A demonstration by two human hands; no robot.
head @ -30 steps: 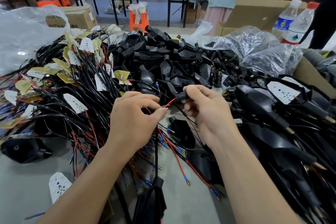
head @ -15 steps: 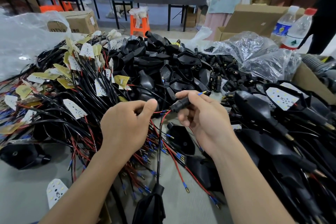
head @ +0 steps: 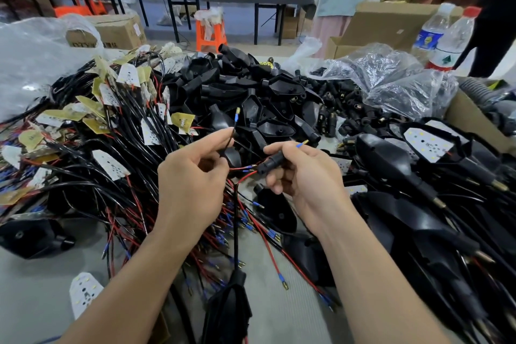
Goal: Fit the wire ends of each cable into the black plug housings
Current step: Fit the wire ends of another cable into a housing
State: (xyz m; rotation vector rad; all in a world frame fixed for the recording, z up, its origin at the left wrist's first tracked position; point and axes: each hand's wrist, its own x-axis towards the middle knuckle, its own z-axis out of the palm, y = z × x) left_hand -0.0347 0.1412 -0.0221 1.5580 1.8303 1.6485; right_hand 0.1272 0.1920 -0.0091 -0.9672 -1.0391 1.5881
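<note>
"Well, head view: what can't you read?"

"From my desk, plenty. The right hand [head: 301, 173] covers the back half of the black plug housing [head: 269, 163] with its palm and curled fingers. So I can't tell how deep the red wire [head: 245, 175] sits where it meets the housing's left end. A blue-sleeved terminal [head: 300, 144] pokes out past the right index finger; whether it passes through the housing is hidden. Both forearms run off the bottom edge."

"And the grips?"

"Right thumb and fingers curl round the housing. The left hand [head: 190, 176] pinches a thin black wire [head: 229, 142] between thumb and index fingertip. Its brass-tipped terminal [head: 237, 114] stands above the pinch, apart from the housing and to its left. The cable [head: 236, 226] drops between the two wrists to a black lamp shell [head: 227, 307] cut off at the bottom."
</note>
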